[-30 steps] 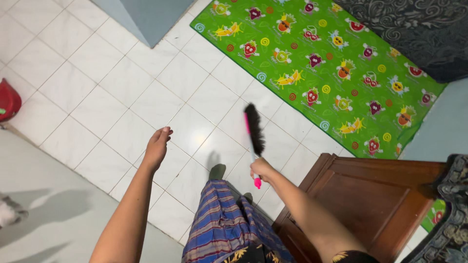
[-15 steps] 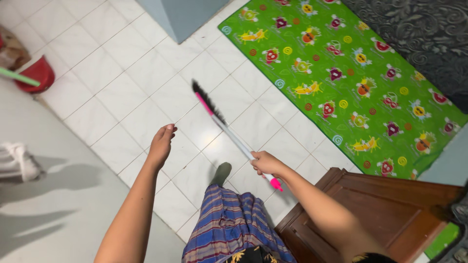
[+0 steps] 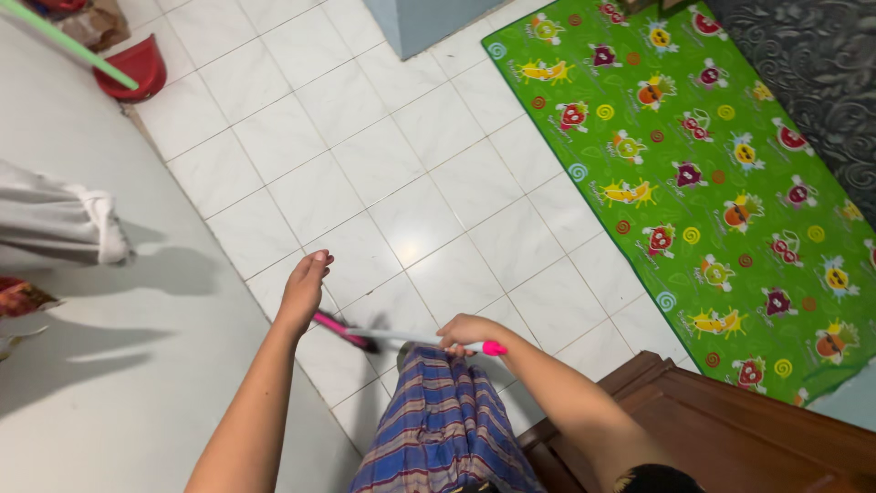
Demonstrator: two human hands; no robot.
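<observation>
My right hand (image 3: 467,331) grips the white handle of a small broom (image 3: 401,338) near its pink end cap. The broom lies almost level, its pink and black head down by the white floor tiles (image 3: 411,173) close to my feet. My left hand (image 3: 304,288) is raised over the tiles with its fingers loosely together and holds nothing; part of the broom head is hidden behind it. A blue and purple checked sarong (image 3: 438,429) covers my legs below the hands.
A green play mat with cartoon fruit prints (image 3: 693,164) lies at the right, a dark patterned rug (image 3: 821,64) beyond it. A brown wooden cabinet (image 3: 730,438) stands at my right. A red dustpan with a green stick (image 3: 132,68) sits top left beside a grey wall (image 3: 109,365).
The broom has swept from the tiles near the green mat leftward and back toward my feet. The view has shifted, so the mat sits further right and the dustpan shows more.
</observation>
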